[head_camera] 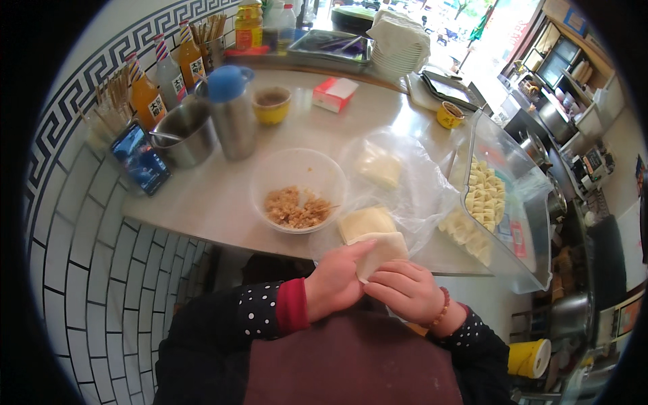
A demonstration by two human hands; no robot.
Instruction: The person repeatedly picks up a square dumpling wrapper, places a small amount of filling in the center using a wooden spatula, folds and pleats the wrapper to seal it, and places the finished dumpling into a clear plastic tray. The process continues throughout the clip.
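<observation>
Both hands meet at the table's front edge around one pale dough wrapper [383, 251]. My left hand [338, 278] grips its left side, the thumb lying over it. The fingers of my right hand [405, 288] press on its lower right corner. Just beyond lies a stack of square wrappers [365, 223], partly covered by the held one. To the left stands a translucent plastic bowl [298, 164] with minced filling [296, 210] and what looks like a thin stick in it. More wrappers [379, 167] lie in a clear plastic bag [425, 187].
Folded dumplings [483, 197] fill part of a clear plastic bin [531, 243] at the right. Left are a metal pot [187, 144], a blue-lidded metal jug [233, 121], a propped phone [140, 159] and glass bottles [147, 98]. Stacked plates [397, 55] stand at the back.
</observation>
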